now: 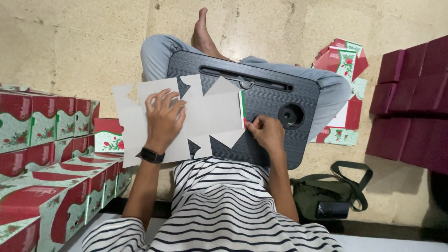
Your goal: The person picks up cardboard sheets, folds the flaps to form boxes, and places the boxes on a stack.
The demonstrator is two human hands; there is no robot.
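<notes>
A flat, unfolded cardboard box blank (205,112) lies plain side up across a black lap desk (270,88) on my crossed legs. My left hand (163,116), with a black wristband, presses flat on the blank's left part, fingers spread. My right hand (266,132) pinches the blank's right edge, where a folded flap shows a red and green printed strip (243,109).
Folded red, green and white flower-print boxes (51,154) are stacked at my left. A pile of flat printed blanks (343,60) lies on the floor at the right, beside dark maroon boxes (410,98). A green bag (326,193) with a phone sits near my right elbow.
</notes>
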